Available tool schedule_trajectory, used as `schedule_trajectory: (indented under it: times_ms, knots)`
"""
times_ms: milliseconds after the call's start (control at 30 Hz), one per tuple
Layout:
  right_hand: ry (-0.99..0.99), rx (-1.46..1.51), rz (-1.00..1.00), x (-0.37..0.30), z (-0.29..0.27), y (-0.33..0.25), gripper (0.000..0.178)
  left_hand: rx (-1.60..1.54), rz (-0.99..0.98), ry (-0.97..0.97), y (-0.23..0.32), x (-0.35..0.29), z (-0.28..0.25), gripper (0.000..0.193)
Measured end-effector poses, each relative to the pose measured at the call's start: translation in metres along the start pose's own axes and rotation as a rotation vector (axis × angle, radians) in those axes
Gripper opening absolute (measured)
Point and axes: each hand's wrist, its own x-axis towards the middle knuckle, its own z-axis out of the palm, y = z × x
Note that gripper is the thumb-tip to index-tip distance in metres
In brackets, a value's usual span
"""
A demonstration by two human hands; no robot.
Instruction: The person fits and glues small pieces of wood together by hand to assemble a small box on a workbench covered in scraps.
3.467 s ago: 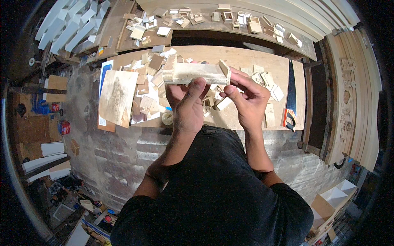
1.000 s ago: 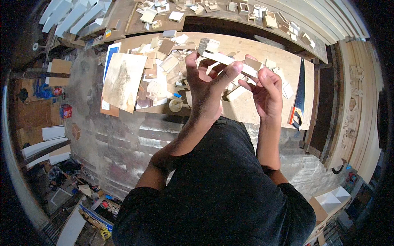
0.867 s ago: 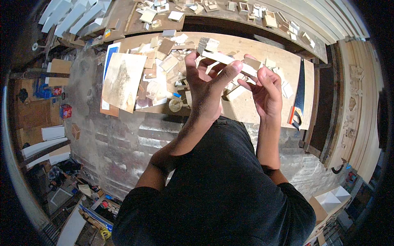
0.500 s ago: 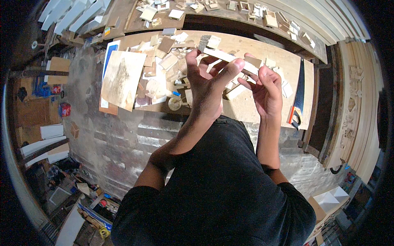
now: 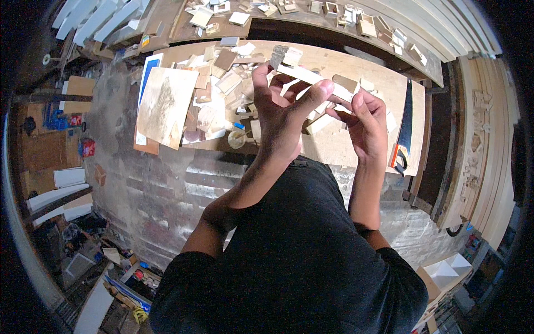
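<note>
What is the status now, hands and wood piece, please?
Left hand and right hand both grip pale wood strip, raised over cluttered workbench. Nothing blocking.

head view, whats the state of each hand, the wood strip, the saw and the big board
left hand: raised, gripping the pale wood strip
right hand: raised, pinching the strip's right end
pale wood strip: held above the workbench
handsaw: lying flat on the bench
stained board: overhanging the bench edge

Wood offcuts (image 5: 225, 83) litter the tabletop (image 5: 356, 145); board (image 5: 167, 106) at left edge, handsaw (image 5: 405, 125) at right.
</note>
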Motion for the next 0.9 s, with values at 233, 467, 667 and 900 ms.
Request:
schedule_trajectory:
  times_ms: [233,467,667,900]
  knots:
    - [0.039,0.061,-0.071,-0.007,0.009,-0.002,0.049,0.030,0.048,-0.062,-0.001,-0.001,-0.004,0.074]
    - [-0.032,0.049,-0.148,-0.010,0.012,-0.008,0.062,-0.022,0.067,-0.116,-0.006,-0.002,-0.012,0.081]
    - [-0.037,0.046,-0.144,-0.013,0.010,-0.008,0.063,-0.027,0.065,-0.126,-0.004,-0.005,-0.012,0.086]
    - [-0.025,0.039,-0.161,-0.015,0.015,-0.010,0.065,-0.021,0.100,-0.149,-0.006,-0.004,-0.013,0.089]
